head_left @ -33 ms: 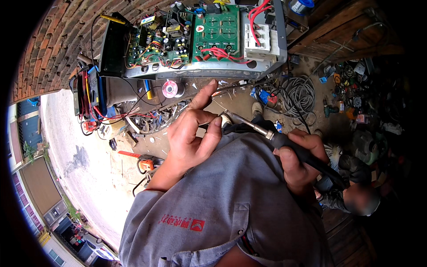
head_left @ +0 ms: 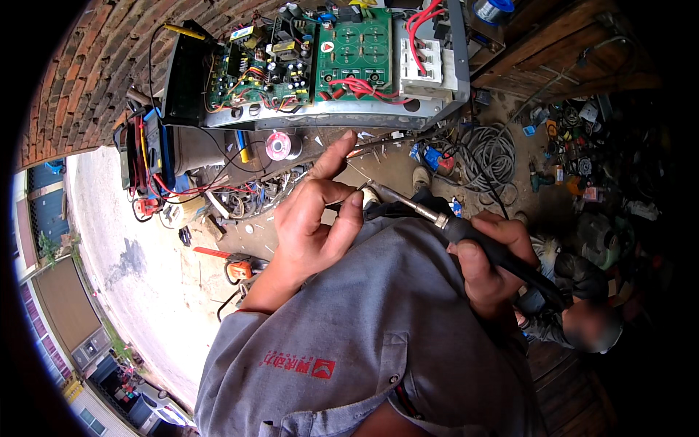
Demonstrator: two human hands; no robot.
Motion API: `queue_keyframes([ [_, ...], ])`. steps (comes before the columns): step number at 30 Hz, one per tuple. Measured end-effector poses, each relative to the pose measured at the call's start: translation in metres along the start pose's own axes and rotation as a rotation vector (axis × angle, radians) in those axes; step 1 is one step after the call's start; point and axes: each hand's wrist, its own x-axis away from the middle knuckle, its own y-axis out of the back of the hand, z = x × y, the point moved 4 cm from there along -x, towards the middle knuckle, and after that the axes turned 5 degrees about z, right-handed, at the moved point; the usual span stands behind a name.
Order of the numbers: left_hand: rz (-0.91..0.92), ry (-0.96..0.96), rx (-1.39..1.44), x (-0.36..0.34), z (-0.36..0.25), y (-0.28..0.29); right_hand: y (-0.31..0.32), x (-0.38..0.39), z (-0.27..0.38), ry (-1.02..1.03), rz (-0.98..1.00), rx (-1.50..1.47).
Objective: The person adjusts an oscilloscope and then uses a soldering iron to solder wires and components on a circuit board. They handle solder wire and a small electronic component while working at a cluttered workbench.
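Observation:
My right hand (head_left: 495, 262) is wrapped round the black handle of a soldering iron (head_left: 415, 206), whose metal shaft points up and left. Its tip comes close to the fingertips of my left hand (head_left: 317, 218); whether they touch cannot be made out. Thumb and index finger of the left hand are pinched together on something thin and small, too fine to name, and another finger stretches out upward. Beyond the hands stands an opened metal-cased electrical unit (head_left: 419, 115) with green circuit boards (head_left: 357, 51), red wires and a white terminal block (head_left: 422, 62).
A solder spool (head_left: 282, 146) sits on the bench edge before the unit; another spool (head_left: 489, 10) is at the upper right. Coiled grey cable (head_left: 489, 164) lies on the floor. A chainsaw (head_left: 237, 269) lies left, tools clutter the right, and another person (head_left: 561, 324) is at lower right.

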Motion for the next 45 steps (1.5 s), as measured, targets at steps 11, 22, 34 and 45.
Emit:
queue_keyframes([
  [11,-0.068,-0.090,-0.090,-0.0050,-0.0007,0.0013,0.0017,0.0026,-0.0005,-0.018,-0.004,0.033],
  [22,-0.052,-0.082,-0.080,-0.0063,-0.0008,-0.0009,0.0017,-0.0013,0.0023,-0.010,0.013,0.013],
  [34,-0.048,-0.104,-0.096,-0.0079,0.0008,-0.0020,0.0028,-0.0009,0.0002,0.010,0.016,0.059],
  [45,-0.034,-0.102,-0.108,-0.0083,0.0000,-0.0022,0.0022,-0.0033,0.0028,0.009,0.019,0.062],
])
